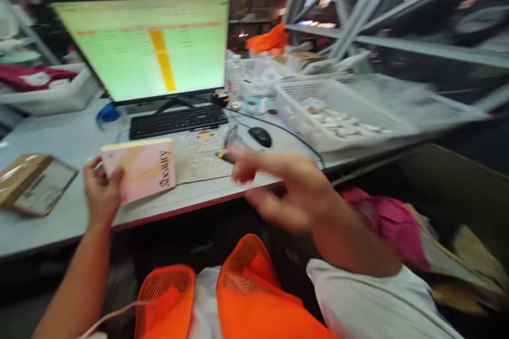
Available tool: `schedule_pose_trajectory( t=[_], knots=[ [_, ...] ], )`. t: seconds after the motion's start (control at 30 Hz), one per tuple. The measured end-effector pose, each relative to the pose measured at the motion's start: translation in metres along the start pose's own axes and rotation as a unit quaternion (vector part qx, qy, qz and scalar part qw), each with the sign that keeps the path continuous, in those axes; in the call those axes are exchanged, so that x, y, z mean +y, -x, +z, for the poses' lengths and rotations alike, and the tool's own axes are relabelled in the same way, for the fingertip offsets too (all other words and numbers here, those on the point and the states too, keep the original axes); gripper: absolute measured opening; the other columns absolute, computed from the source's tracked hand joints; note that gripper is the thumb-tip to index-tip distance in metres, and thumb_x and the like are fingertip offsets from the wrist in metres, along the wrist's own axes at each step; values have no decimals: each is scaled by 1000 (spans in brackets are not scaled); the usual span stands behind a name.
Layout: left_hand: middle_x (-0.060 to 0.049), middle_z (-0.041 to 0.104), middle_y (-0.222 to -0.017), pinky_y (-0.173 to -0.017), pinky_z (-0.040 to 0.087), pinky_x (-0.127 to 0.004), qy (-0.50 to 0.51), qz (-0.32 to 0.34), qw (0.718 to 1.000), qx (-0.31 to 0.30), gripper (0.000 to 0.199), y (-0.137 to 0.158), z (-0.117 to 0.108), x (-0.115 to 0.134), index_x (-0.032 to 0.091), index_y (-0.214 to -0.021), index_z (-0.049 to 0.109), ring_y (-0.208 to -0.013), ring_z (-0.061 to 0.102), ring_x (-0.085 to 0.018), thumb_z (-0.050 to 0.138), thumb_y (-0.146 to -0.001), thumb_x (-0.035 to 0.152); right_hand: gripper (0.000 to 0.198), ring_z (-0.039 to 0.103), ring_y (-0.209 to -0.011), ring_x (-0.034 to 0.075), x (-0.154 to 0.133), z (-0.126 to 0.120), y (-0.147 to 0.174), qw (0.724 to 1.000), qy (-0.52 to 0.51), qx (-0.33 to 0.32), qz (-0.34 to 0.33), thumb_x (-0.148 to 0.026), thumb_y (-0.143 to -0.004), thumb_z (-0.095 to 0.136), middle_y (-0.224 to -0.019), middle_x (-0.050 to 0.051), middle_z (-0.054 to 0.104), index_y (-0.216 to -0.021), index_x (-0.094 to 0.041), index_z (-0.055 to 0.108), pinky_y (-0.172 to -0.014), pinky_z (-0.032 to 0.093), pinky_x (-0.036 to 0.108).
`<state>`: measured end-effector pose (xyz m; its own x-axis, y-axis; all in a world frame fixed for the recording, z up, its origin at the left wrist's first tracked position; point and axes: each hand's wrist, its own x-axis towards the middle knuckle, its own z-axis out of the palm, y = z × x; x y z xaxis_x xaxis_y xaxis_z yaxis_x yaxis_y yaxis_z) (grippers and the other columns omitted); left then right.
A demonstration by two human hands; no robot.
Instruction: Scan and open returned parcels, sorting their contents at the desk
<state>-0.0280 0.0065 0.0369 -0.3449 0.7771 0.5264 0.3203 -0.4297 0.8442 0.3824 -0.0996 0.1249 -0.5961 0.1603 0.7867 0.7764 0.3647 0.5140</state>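
At the table's front edge, my left hand (pixel 102 188) is closed on the left side of a pink box (pixel 143 169), which stands tilted and bears the word "beauty" in dark letters. My right hand (pixel 282 183) is blurred by motion in front of the table's edge. Its thumb is apart from its fingers, and nothing shows between them. Close to its fingertips lies a dark slim tool with a yellow end (pixel 223 155), partly hidden by the hand. A pale mat (pixel 202 169) with small items on it lies right of the box.
A lit monitor (pixel 147 53) stands behind a black keyboard (pixel 178 121). Right of them are a mouse (pixel 260 136) with its cable and a white basket (pixel 338 122) of small pieces. A brown wrapped parcel (pixel 34 183) lies at left. Metal shelf bars (pixel 366 5) rise at right.
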Motion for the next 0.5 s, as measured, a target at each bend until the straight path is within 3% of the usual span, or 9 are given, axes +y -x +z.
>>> schedule_pose_trajectory(
  t=[0.07,0.1,0.17,0.23,0.27,0.33,0.4,0.5],
  knots=[
    [-7,69,-98,-77,59,-33,22,36,999,5,88,5,9,-4,17,-128,46,-87,70,-20,82,-74,76,35,74,-78,15,15,52,13,983,-80,-104,125,-23,-99,59,-95,5,79,-129,-10,73,-74,64,24],
    [-8,68,-101,-82,59,-34,35,58,998,8,82,5,18,-5,18,-130,43,-92,70,-20,79,-80,72,41,76,-90,20,22,74,22,954,-106,-187,207,-24,-98,61,-104,10,79,-135,-9,70,-83,64,29],
    [-9,67,-109,-89,57,-33,51,98,994,12,71,7,35,-8,21,-133,39,-101,70,-20,75,-89,64,54,72,-114,31,31,108,42,861,-114,-355,345,-28,-97,63,-126,20,74,-147,-7,61,-98,60,40],
    [-11,65,-117,-95,56,-34,39,136,990,-5,60,15,46,-8,22,-133,41,-109,69,-21,71,-95,57,64,66,-126,39,34,126,60,779,-99,-472,402,-35,-99,61,-138,25,67,-155,-7,52,-105,55,48],
    [-12,65,-121,-98,55,-36,20,160,986,-36,52,21,48,-8,23,-132,43,-114,68,-22,69,-98,52,67,65,-127,41,33,131,66,752,-95,-509,408,-38,-100,60,-139,26,66,-158,-7,48,-105,54,50],
    [-12,67,-125,-107,52,-43,-36,229,964,-132,32,39,47,-7,23,-126,49,-123,65,-24,65,-101,38,69,67,-123,42,28,134,71,728,-80,-551,399,-40,-101,56,-133,26,69,-161,-8,43,-102,53,51],
    [-9,71,-126,-113,45,-50,-101,301,920,-229,23,59,42,-6,24,-122,53,-131,60,-27,63,-101,23,67,68,-121,42,22,136,68,731,-67,-565,378,-38,-101,55,-129,26,70,-160,-9,43,-101,52,50],
    [-13,67,-139,-118,37,-58,-215,344,875,-266,37,84,34,-8,24,-129,55,-141,50,-35,72,-96,23,59,67,-122,40,19,147,57,731,-90,-575,356,-33,-99,56,-131,25,69,-151,-8,51,-97,52,44]
  ],
)
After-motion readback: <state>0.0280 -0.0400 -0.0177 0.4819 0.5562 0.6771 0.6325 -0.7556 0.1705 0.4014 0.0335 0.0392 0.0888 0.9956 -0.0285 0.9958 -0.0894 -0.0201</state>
